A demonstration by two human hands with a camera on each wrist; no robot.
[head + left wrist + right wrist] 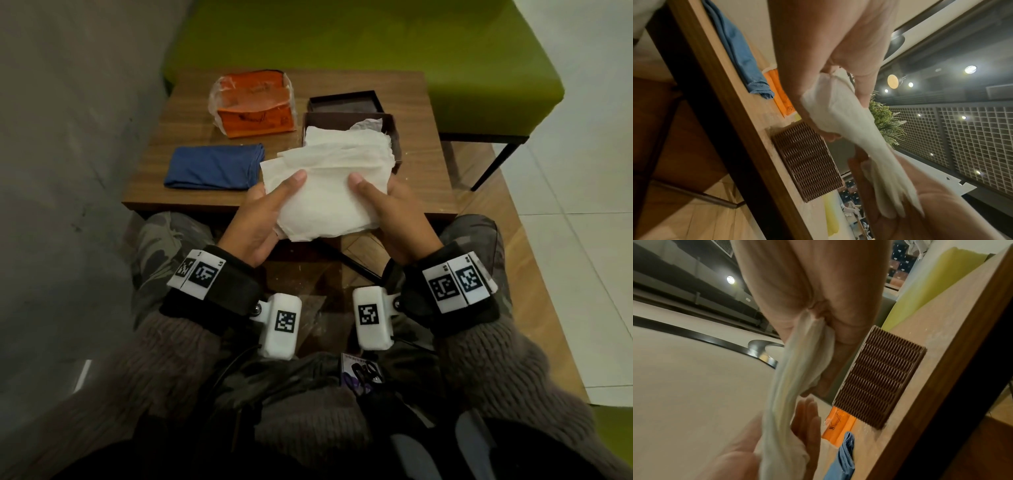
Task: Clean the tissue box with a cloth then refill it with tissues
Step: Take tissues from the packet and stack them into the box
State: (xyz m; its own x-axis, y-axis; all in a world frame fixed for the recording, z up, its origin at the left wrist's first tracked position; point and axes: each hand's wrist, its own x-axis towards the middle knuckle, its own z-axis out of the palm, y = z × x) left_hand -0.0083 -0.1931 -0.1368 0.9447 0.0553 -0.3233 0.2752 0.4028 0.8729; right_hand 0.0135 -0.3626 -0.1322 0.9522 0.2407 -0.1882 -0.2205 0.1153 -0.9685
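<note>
Both hands hold a stack of white tissues over the bench's near edge.

The left hand (261, 219) and right hand (388, 212) each clamp a side of the tissue stack (329, 195), thumbs on top and fingers (807, 412) curled beneath. The open brown tissue box (394, 137) stands at the bench's right side, just beyond the stack, with crumpled white tissue inside; its dark lid (344, 101) lies just behind it. A folded blue cloth (215, 167) lies near the front-left corner of the bench (178, 137), and an orange tissue pack (255, 102) in clear wrap sits toward the back edge. A green seat (445, 51) stands behind the bench.
</note>
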